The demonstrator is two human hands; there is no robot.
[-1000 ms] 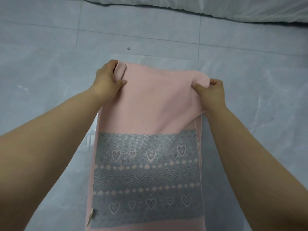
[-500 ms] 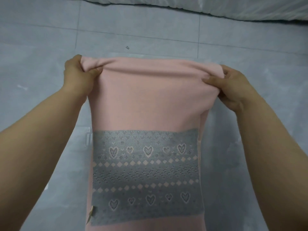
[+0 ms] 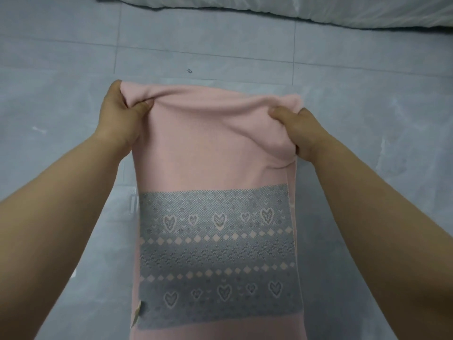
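A pink towel point(image 3: 210, 153) with a grey band of hearts and diamonds lies lengthwise on the grey tiled floor in front of me. My left hand point(image 3: 120, 119) grips its far left corner, thumb on top and fingers curled under the fabric. My right hand point(image 3: 299, 131) grips the far right corner the same way, bunching the cloth into folds. The far edge is lifted off the floor and sags between my hands. A small label point(image 3: 136, 312) hangs at the towel's near left edge.
Grey floor tiles point(image 3: 73, 77) spread all around the towel. White bedding or a padded cover point(image 3: 294, 8) runs along the top edge of the view. A small dark speck point(image 3: 189, 71) lies on the floor beyond the towel.
My hands spread apart to stretch the far edge, then came closer together. The edge now sags and the right corner has dropped lower and toward me.
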